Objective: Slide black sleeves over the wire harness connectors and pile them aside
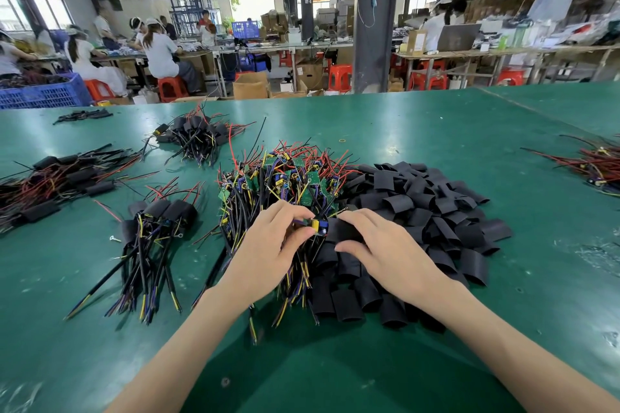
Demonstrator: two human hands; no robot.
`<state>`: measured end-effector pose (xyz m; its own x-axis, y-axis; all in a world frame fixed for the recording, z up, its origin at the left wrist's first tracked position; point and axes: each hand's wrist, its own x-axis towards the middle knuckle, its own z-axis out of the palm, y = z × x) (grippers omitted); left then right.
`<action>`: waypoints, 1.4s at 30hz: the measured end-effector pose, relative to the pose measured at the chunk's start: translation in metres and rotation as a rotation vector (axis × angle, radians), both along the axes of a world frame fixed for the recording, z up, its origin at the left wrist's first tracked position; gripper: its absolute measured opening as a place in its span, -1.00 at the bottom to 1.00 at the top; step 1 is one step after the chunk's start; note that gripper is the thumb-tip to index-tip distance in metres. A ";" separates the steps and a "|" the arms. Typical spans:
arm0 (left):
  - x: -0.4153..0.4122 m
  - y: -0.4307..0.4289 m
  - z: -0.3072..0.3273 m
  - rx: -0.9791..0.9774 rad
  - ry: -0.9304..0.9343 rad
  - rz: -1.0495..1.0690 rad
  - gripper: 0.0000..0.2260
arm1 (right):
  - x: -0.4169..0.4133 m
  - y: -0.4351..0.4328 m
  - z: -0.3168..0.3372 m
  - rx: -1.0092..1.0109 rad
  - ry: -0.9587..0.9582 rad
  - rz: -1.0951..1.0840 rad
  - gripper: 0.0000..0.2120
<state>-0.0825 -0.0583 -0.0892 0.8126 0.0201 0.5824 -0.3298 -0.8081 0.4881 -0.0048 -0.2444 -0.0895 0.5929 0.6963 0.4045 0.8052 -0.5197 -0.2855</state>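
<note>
Head view: your left hand [268,245] is closed in a pinch, thumb below and curled fingertips above, on the small circuit board [314,224] of one wire harness; its yellow and blue components show between your fingers; its leads run down under your palm and cannot be followed.

Your right hand [385,255] grips a black sleeve [342,230], thumb on the near side and fingers curled over the top; the sleeve's open end meets the board's edge; whether the board has entered the sleeve cannot be told, since your fingers cover the joint.

Both hands work above the seam between the heap of unsleeved harnesses [288,178] and the heap of loose sleeves [436,211], which lie touching on the green table [436,124].

Sleeved harnesses lie piled to your left: a near pile [161,218] just beside the unsleeved heap; a far pile [198,134] behind it; a third pile [50,184] cut off by the left edge of the frame.

Another bundle of wires [597,168] is cut off at the right edge; its make-up is hard to tell.

Workers at the benches beyond the table are blurred.
</note>
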 end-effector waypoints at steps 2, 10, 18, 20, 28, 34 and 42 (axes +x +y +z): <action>0.000 -0.001 0.000 -0.005 -0.008 -0.002 -0.74 | 0.001 -0.001 0.000 0.027 0.014 0.007 -0.57; 0.004 0.000 -0.005 -0.007 -0.014 -0.023 -0.86 | 0.001 -0.001 -0.002 0.096 0.073 0.070 -0.59; 0.007 -0.002 -0.007 -0.078 -0.031 -0.017 -0.88 | 0.000 -0.001 -0.005 0.158 0.040 0.099 -0.64; 0.006 -0.002 -0.005 -0.088 -0.061 -0.021 -0.83 | 0.001 0.000 -0.005 0.164 0.024 0.111 -0.64; 0.005 -0.004 -0.001 -0.124 -0.082 -0.004 -0.81 | 0.001 0.003 -0.006 0.146 -0.024 0.131 -0.56; 0.000 0.031 0.021 -0.036 -0.427 0.264 -0.84 | 0.012 -0.004 0.001 0.269 -0.227 -0.177 -0.45; -0.006 0.119 0.010 -0.091 -0.269 0.884 -0.76 | 0.039 -0.017 -0.012 -0.063 -0.118 -0.276 -0.63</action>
